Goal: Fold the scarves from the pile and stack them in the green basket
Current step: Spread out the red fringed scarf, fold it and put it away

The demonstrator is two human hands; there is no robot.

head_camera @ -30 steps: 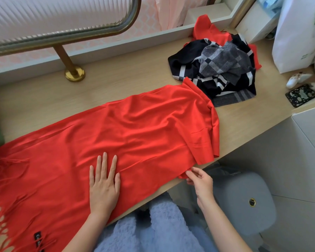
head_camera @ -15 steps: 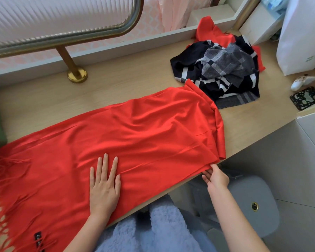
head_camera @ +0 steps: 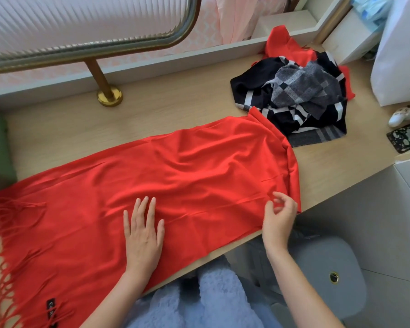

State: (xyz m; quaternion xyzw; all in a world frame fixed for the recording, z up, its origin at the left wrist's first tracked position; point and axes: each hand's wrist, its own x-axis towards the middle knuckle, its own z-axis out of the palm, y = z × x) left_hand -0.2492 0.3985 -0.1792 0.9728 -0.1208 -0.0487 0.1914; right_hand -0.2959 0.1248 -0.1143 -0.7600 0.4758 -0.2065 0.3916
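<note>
Bare left hand [head_camera: 143,237] and right hand [head_camera: 278,222], bare forearms [head_camera: 296,287], fluffy pale lavender-blue garment [head_camera: 199,301], perhaps fleece trousers.

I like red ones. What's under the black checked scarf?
A second red scarf pokes out beneath the black checked scarf at its far edge; the rest is covered.
</note>
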